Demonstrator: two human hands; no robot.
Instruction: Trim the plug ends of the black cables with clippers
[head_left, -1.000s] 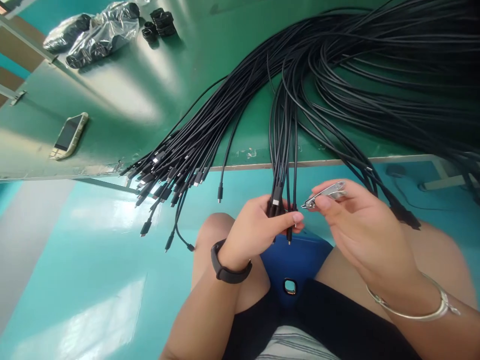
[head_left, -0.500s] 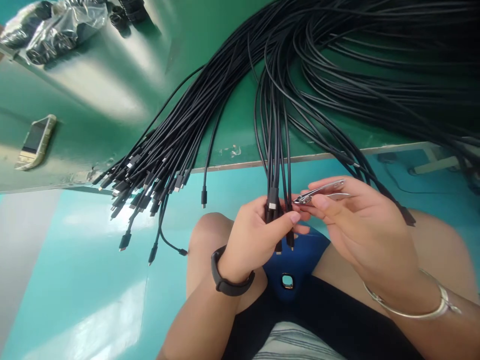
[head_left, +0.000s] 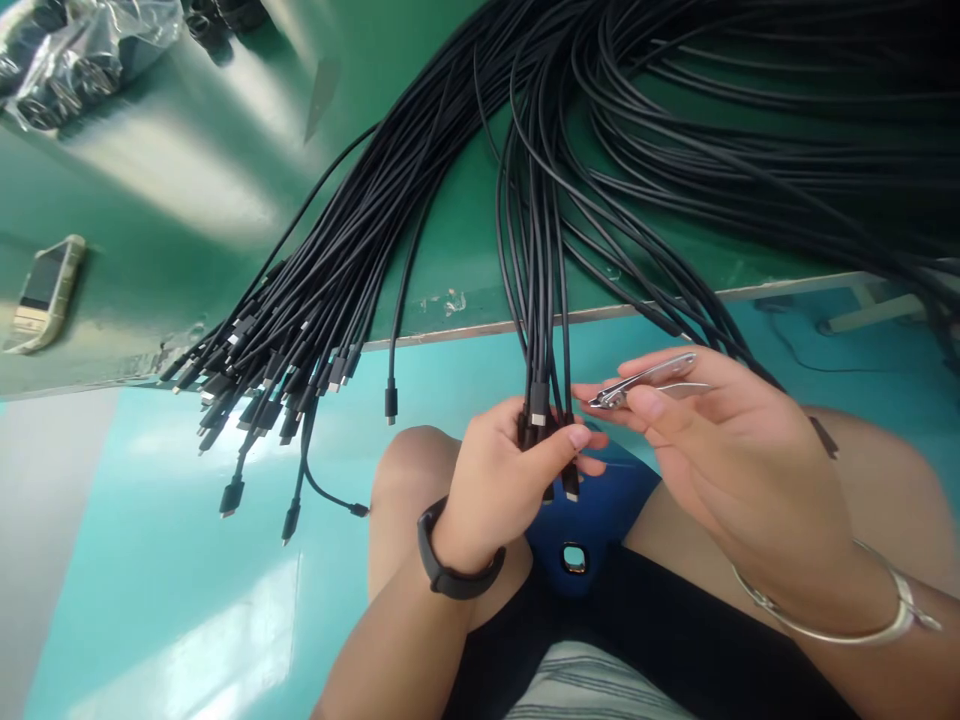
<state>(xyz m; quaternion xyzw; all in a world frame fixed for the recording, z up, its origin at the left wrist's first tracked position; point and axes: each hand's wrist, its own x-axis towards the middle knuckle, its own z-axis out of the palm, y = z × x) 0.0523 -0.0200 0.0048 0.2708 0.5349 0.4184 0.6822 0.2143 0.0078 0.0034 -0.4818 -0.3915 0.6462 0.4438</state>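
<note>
Hidden: the left hand [head_left: 502, 475] covers part of the held cables [head_left: 533, 290], so their exact number cannot be told; some connectors show below its fingers, others above the thumb.
Cut off: the plastic bags [head_left: 97, 70] and black coils [head_left: 225, 25] at the top left; the cable mass [head_left: 787, 150] runs out at the top and right.
Hard to make out: single strands in the dark upper right, and the contents of the bags.
Left hand pose: reaching up from below, wrist in a black wristband [head_left: 457, 582], thumb laid across the cables and pointing right, fingertips emerging on the far side.
Left hand state: closed around the held cables, which hang over the tabletop [head_left: 247, 60] edge.
Right hand pose: the right hand [head_left: 727, 450] comes in from the lower right, bangle [head_left: 840, 637] at the wrist, fingers pointing left.
Right hand state: pinching the nail clipper [head_left: 641, 383] between thumb and fingers.
Clipper: silver, its cutting end toward the cables and just beside them; whether the right fingertips touch a cable cannot be told.
Other cable ends: fanned over the edge, left of the hands.
Handheld device [head_left: 46, 290]: on the tabletop, far left.
</note>
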